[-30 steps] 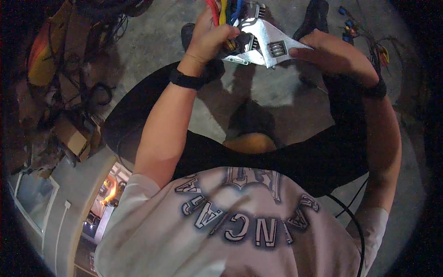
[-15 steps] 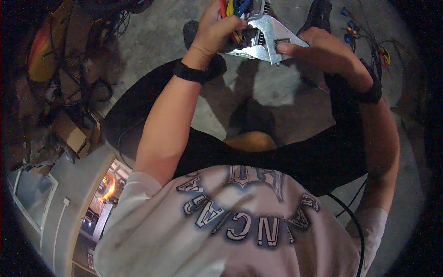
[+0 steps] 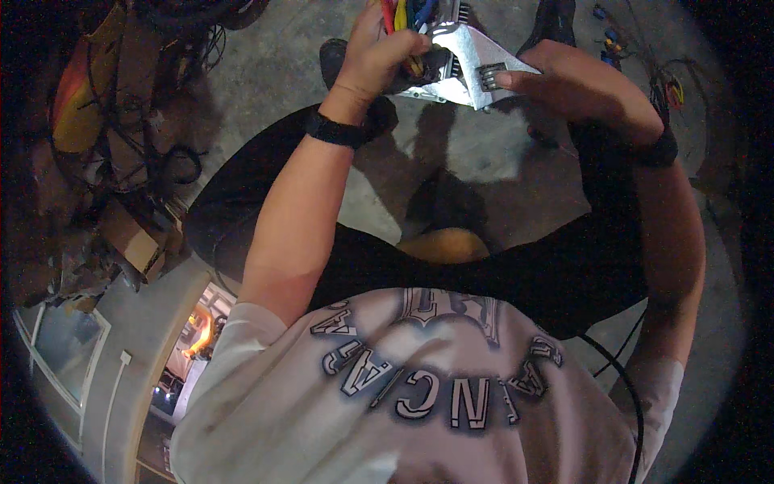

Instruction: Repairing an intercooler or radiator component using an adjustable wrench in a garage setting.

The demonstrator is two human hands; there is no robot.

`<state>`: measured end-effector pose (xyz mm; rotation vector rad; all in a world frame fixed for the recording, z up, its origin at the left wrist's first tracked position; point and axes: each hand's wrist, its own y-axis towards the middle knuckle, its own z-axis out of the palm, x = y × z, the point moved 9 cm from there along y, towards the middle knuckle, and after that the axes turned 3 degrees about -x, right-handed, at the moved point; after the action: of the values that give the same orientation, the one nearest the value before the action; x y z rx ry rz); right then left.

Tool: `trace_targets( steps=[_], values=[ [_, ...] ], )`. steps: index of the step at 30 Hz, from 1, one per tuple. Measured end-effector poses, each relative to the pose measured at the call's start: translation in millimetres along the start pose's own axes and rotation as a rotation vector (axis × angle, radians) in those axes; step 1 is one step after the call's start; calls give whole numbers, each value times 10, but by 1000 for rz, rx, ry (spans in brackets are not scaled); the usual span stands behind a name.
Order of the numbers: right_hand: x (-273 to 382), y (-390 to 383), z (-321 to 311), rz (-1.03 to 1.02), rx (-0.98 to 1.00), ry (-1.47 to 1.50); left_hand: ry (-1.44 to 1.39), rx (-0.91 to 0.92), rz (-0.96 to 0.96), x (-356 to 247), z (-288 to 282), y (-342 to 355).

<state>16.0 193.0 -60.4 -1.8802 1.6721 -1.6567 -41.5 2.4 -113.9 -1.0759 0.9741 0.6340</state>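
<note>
At the top middle, my left hand (image 3: 375, 60) is closed round a bundle of thick red, yellow, green and blue cables (image 3: 403, 18). Its thumb presses across them. The cables run against a shiny angular metal plate (image 3: 476, 50), which carries dark comb-like parts (image 3: 463, 14) along its left side. My right hand (image 3: 576, 85) holds the plate's right corner, thumb on top beside a dark slotted opening (image 3: 490, 74); the other fingers are hidden. The plate's far end lies beyond the top edge of the picture.
Tangled dark cables and cardboard pieces (image 3: 133, 238) heap up at the left. More cables with blue and orange connectors (image 3: 610, 48) lie on the concrete floor at the far right. My legs in black trousers (image 3: 250, 169) bend around the workspace. A black cable (image 3: 617, 363) hangs by my right side.
My right thumb has slid slightly right, showing more of the slotted opening. The plate has tilted a little and reflects more light. My left hand keeps its hold on the cables.
</note>
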Motion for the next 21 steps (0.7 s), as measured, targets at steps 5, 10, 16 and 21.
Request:
trace_targets(
  steps=[5, 10, 16, 21],
  values=[
    [54, -21, -29, -26, -125, 2, 6, -16, 17, 37, -65, 36],
    [16, -8, 1, 3, -30, 3, -106, -12, -41, 60, -57, 31],
    [-42, 8, 29, 151, -138, -25, -95, 14, 59, -95, 68, 14],
    [-77, -9, 53, 106, -112, 60, 4, 5, 60, 56, -98, 129]
  ],
)
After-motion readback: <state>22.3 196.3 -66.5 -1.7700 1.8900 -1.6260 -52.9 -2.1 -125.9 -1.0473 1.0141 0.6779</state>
